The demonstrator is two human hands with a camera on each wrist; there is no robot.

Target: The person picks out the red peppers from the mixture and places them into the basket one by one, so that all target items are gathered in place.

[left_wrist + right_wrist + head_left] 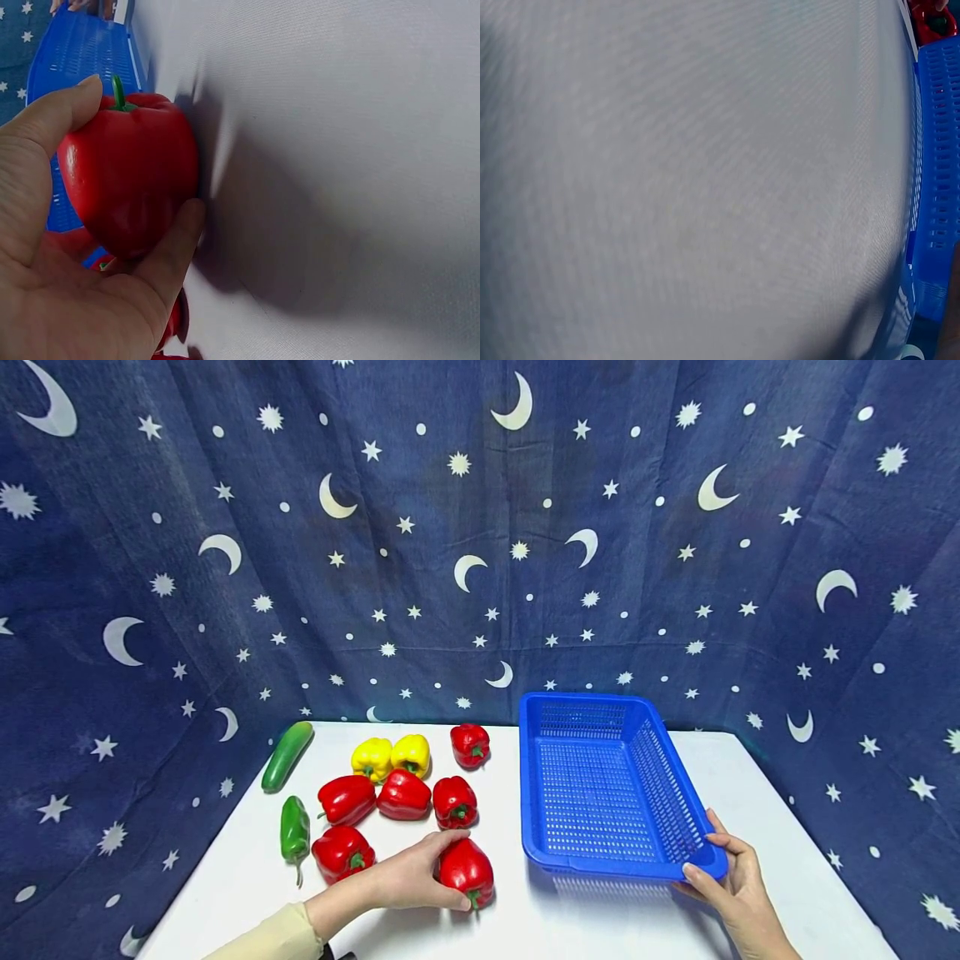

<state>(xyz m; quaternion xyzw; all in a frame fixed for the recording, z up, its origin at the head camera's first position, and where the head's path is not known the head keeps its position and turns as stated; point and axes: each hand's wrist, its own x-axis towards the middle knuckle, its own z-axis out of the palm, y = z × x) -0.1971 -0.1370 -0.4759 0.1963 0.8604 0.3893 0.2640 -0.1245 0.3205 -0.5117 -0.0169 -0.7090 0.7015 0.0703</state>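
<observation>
My left hand (415,874) grips a red bell pepper (467,868) at the front of the table. In the left wrist view the thumb lies by the green stem of this bell pepper (135,172), and the fingers are around its other side. My right hand (738,885) pinches the near right corner of a blue plastic basket (622,865), thumb on the rim. Only the mesh floor shows inside the basket. The right wrist view catches just the basket's side (937,165) and a small part of the hand at the edge.
Left of the basket lie several more red bell peppers (403,795), two yellow bell peppers (372,757), a green chili pepper (295,829) and a cucumber (288,756). A dark blue curtain (420,610) with moons and stars surrounds the white table (585,927).
</observation>
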